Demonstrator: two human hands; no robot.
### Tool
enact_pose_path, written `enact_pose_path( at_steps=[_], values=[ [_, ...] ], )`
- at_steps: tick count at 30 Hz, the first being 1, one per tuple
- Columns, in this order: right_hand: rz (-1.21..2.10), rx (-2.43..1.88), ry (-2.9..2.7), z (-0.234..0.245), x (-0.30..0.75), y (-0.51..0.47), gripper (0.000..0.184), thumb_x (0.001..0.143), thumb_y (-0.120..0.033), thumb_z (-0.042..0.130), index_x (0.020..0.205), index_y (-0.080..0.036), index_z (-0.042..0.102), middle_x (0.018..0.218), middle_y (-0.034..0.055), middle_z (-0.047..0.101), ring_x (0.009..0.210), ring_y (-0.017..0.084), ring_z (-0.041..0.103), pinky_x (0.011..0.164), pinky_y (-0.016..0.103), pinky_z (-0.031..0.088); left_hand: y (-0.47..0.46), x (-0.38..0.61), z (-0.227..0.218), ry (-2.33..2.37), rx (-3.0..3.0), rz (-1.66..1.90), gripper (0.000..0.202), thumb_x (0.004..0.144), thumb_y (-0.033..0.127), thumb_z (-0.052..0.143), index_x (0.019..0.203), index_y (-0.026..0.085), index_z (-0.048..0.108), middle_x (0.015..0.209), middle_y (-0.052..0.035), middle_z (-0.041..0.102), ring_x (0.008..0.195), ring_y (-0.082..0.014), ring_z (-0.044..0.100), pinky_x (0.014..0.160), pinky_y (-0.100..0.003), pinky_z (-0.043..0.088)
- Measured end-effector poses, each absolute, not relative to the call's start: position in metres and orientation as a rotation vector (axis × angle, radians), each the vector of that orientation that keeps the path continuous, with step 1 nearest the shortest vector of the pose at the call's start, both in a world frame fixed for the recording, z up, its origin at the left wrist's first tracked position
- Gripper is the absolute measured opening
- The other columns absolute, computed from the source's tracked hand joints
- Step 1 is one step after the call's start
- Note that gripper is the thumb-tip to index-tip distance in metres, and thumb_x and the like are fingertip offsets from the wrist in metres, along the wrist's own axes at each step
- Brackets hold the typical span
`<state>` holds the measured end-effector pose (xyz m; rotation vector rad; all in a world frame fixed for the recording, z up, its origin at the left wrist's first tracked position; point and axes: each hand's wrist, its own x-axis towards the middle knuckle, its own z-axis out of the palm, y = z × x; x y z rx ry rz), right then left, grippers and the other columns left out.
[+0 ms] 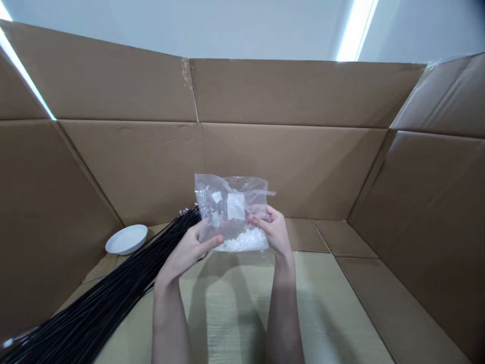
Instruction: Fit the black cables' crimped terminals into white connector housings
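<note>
A clear plastic bag (235,206) is held up in front of me between both hands. Small white pieces (248,239) lie gathered along its bottom, too small to name; white label-like patches show on its face. My left hand (193,247) grips the lower left side, thumb across the front and fingers hidden behind. At the right side, my right hand (275,230) pinches the plastic with thumb and fingers. Left of my left hand runs a thick bundle of black cables (140,270), with small light-coloured ends near the bag.
A white bowl (127,239) stands at the back left beside the cable bundle. Tall cardboard walls (291,167) enclose the back and both sides. Under my arms is a pale yellowish work surface (322,308), bordered by cardboard flaps (382,293) at the right.
</note>
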<state>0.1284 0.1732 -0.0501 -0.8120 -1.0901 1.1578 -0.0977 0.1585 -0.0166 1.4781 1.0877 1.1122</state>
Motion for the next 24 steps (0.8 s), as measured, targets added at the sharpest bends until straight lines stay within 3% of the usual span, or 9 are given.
enact_pose_path(
  at_steps=[3,7,9,11,14,19,21,24],
  values=[
    [1.156,-0.788,-1.148,-0.041,0.132,0.163,0.062,0.075,-0.047,0.090,0.125,-0.019,0.066,0.105,0.0090,0.077,0.094,0.022,0.074,0.084,0.031,0.056,0.158,-0.099,-0.016,1.154,1.451,1.072,0.043,0.066,0.050,0.096,0.093,0.018,0.082,0.091,-0.0035,0.080,0.080,-0.0135,0.071,0.069,-0.015,0.053],
    [1.306,-0.699,-1.354,-0.044,0.140,0.160,0.083,0.073,-0.045,0.092,0.145,-0.024,0.058,0.136,0.0098,0.069,0.127,0.025,0.065,0.103,0.033,0.052,0.153,-0.098,-0.010,1.230,1.382,1.218,0.042,0.065,0.049,0.096,0.087,0.018,0.080,0.084,-0.0009,0.079,0.073,-0.0101,0.068,0.064,-0.012,0.051],
    [1.432,-0.684,-1.451,-0.051,0.143,0.163,0.080,0.065,-0.040,0.097,0.136,-0.020,0.066,0.132,0.0099,0.071,0.121,0.026,0.067,0.100,0.033,0.053,0.150,-0.098,-0.007,1.261,1.361,1.246,0.043,0.063,0.048,0.097,0.089,0.017,0.080,0.081,-0.0015,0.079,0.071,-0.0106,0.068,0.061,-0.012,0.050],
    [1.509,-0.724,-1.476,-0.056,0.144,0.167,0.065,0.061,-0.038,0.098,0.117,-0.015,0.075,0.112,0.0096,0.076,0.101,0.024,0.071,0.087,0.031,0.055,0.147,-0.098,-0.005,1.281,1.353,1.259,0.043,0.062,0.047,0.097,0.087,0.016,0.080,0.077,-0.0018,0.078,0.071,-0.0111,0.069,0.059,-0.011,0.050],
    [1.485,-0.794,-1.415,-0.060,0.141,0.171,0.050,0.064,-0.042,0.096,0.097,-0.013,0.074,0.091,0.0062,0.074,0.079,0.017,0.066,0.074,0.027,0.052,0.147,-0.100,-0.005,1.265,1.398,1.228,0.047,0.064,0.051,0.096,0.091,0.017,0.079,0.092,-0.0048,0.081,0.084,-0.0148,0.075,0.069,-0.012,0.056],
    [1.402,-0.826,-1.343,-0.054,0.138,0.167,0.046,0.063,-0.047,0.094,0.082,-0.013,0.069,0.078,0.0034,0.066,0.068,0.013,0.056,0.065,0.025,0.046,0.150,-0.107,-0.006,1.233,1.537,1.152,0.074,0.061,0.055,0.096,0.122,0.021,0.071,0.123,-0.0097,0.077,0.112,-0.0241,0.076,0.089,-0.023,0.064],
    [1.392,-0.830,-1.341,-0.051,0.139,0.164,0.046,0.062,-0.047,0.095,0.076,-0.013,0.067,0.070,0.0021,0.061,0.063,0.012,0.052,0.059,0.025,0.042,0.150,-0.109,-0.006,1.232,1.608,1.066,0.076,0.058,0.053,0.098,0.124,0.024,0.072,0.127,-0.0099,0.076,0.118,-0.0270,0.073,0.096,-0.028,0.064],
    [1.390,-0.828,-1.330,-0.048,0.139,0.161,0.046,0.061,-0.045,0.096,0.078,-0.012,0.069,0.072,0.0030,0.064,0.064,0.013,0.055,0.060,0.024,0.044,0.150,-0.111,-0.006,1.293,1.655,0.999,0.066,0.055,0.053,0.098,0.112,0.026,0.079,0.118,-0.0071,0.078,0.112,-0.0281,0.074,0.097,-0.031,0.063]
  ],
)
